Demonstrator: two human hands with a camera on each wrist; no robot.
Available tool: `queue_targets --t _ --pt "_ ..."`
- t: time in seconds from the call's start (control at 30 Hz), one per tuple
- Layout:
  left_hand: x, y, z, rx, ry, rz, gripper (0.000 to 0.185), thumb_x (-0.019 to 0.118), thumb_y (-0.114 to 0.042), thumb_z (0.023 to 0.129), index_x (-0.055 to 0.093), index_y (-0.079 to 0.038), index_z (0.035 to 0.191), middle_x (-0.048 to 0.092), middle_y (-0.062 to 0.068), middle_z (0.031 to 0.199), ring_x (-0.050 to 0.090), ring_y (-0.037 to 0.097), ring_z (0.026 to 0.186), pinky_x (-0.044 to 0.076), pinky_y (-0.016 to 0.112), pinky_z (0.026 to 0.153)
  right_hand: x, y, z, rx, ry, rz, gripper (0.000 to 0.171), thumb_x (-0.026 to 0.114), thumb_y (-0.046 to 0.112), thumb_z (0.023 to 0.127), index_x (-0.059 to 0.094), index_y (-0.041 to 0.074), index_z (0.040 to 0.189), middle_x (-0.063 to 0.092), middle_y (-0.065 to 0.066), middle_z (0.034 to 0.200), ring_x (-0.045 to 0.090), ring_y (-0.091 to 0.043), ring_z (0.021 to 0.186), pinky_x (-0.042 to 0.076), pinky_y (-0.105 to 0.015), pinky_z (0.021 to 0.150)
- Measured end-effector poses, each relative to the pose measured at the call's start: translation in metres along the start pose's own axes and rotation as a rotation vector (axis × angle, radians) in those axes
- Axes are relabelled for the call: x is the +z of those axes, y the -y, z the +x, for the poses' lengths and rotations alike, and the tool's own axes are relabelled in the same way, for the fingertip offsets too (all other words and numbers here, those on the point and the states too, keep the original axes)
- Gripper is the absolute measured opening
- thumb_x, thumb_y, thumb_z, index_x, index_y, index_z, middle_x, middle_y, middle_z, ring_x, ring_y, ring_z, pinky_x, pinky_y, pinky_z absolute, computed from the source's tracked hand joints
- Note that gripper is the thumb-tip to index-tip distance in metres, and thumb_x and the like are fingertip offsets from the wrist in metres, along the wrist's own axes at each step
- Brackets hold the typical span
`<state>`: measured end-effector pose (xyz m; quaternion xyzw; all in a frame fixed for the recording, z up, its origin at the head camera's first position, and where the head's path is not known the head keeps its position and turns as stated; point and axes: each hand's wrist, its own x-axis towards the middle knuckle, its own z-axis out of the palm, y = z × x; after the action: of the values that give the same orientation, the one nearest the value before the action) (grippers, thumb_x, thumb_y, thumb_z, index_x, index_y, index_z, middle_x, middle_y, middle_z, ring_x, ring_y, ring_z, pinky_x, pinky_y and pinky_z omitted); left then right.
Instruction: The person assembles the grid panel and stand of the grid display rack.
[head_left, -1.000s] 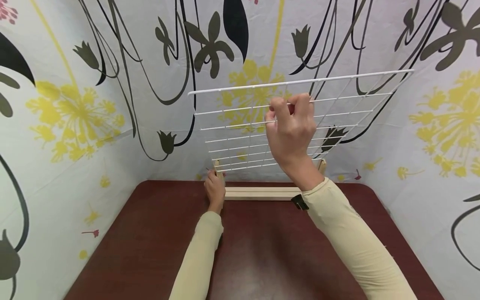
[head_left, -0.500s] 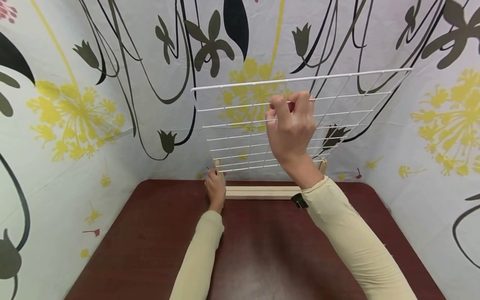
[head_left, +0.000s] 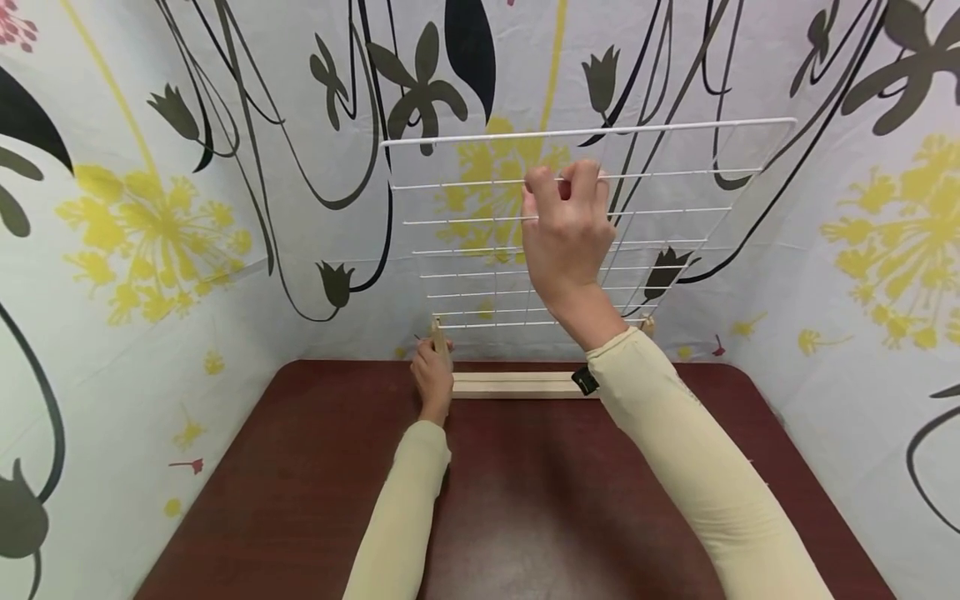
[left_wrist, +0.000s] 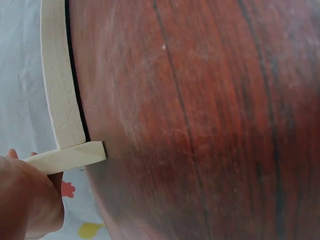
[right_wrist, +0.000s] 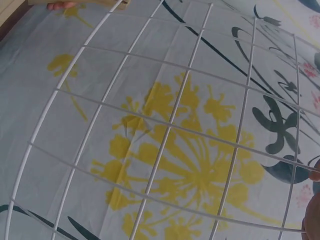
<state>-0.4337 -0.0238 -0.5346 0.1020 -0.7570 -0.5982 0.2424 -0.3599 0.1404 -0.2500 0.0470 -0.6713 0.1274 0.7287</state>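
A white wire grid panel (head_left: 600, 132) stands tilted at the back of the table, its upper bar raised. My right hand (head_left: 567, 237) grips its wires near the middle of the upper part, fingers curled through the mesh. The panel's lower edge sits by the tops of two short wooden uprights, the left upright (head_left: 439, 340) and the right upright (head_left: 648, 325). These rise at the ends of a pale wooden bar (head_left: 517, 385). My left hand (head_left: 432, 375) holds the left upright. In the left wrist view the wooden end piece (left_wrist: 75, 156) meets the long bar at a corner.
The dark red-brown table (head_left: 300, 483) has rounded back corners. Floral-print sheeting (head_left: 225, 292) closes in the back and both sides. A black strap (head_left: 585, 381) shows at my right wrist.
My right hand has moved up and slightly left, lifting the panel's upper bar and bringing it closer to level. The left hand keeps its place on the upright.
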Motion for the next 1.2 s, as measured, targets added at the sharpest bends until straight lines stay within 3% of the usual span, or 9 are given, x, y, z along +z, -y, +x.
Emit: queue_targets --t 0.23,0.4,0.7,0.8,0.93,1.2 --pt "0.0 0.001 0.0 -0.024 0.005 -0.034 0.053 0.031 -0.029 0.117 0.077 -0.008 0.103 0.08 0.012 0.103 0.07 0.036 0.096 0.055 0.047 0.091 0.009 -0.002 0.006 0.027 0.024 -0.03 0.013 0.064 0.017 0.104 0.058 0.015 0.093 0.051 -0.013 0.093 0.057 -0.034 0.084 0.044 -0.044 0.047" --pt "-0.001 0.001 0.0 0.004 0.013 -0.017 0.049 0.031 -0.026 0.117 0.074 -0.009 0.104 0.08 0.014 0.101 0.071 0.038 0.1 0.056 0.05 0.095 0.016 -0.003 0.009 0.048 0.041 -0.053 0.012 0.064 0.018 0.104 0.058 0.015 0.094 0.051 -0.012 0.093 0.057 -0.033 0.083 0.048 -0.045 0.049" --pt "-0.001 0.001 0.0 0.028 0.017 -0.04 0.05 0.031 -0.025 0.117 0.076 -0.006 0.104 0.08 0.016 0.1 0.072 0.04 0.099 0.056 0.052 0.095 0.023 0.001 0.003 0.01 0.057 -0.059 0.013 0.065 0.014 0.102 0.055 0.016 0.094 0.051 -0.012 0.093 0.056 -0.034 0.083 0.047 -0.045 0.046" --pt "-0.001 0.001 0.0 0.029 0.028 -0.045 0.053 0.031 -0.026 0.117 0.078 -0.006 0.102 0.08 0.015 0.1 0.072 0.04 0.099 0.056 0.052 0.095 0.02 -0.001 0.003 0.015 0.118 -0.024 0.013 0.07 0.015 0.099 0.057 0.017 0.098 0.051 -0.013 0.097 0.058 -0.035 0.087 0.049 -0.047 0.048" --pt "-0.001 0.002 0.0 0.035 0.034 -0.035 0.054 0.032 -0.027 0.117 0.079 -0.008 0.101 0.08 0.014 0.101 0.071 0.04 0.098 0.055 0.053 0.095 0.013 -0.005 0.005 0.025 0.267 0.042 0.022 0.077 0.015 0.095 0.061 0.019 0.11 0.053 -0.014 0.108 0.06 -0.036 0.099 0.054 -0.052 0.053" --pt "-0.001 -0.001 -0.002 0.003 0.035 -0.024 0.055 0.03 -0.03 0.117 0.078 -0.007 0.105 0.08 0.014 0.105 0.07 0.04 0.099 0.055 0.052 0.092 0.0 -0.014 0.012 0.009 0.465 0.092 0.043 0.075 0.012 0.093 0.061 0.027 0.131 0.054 -0.011 0.124 0.06 -0.037 0.109 0.055 -0.054 0.056"
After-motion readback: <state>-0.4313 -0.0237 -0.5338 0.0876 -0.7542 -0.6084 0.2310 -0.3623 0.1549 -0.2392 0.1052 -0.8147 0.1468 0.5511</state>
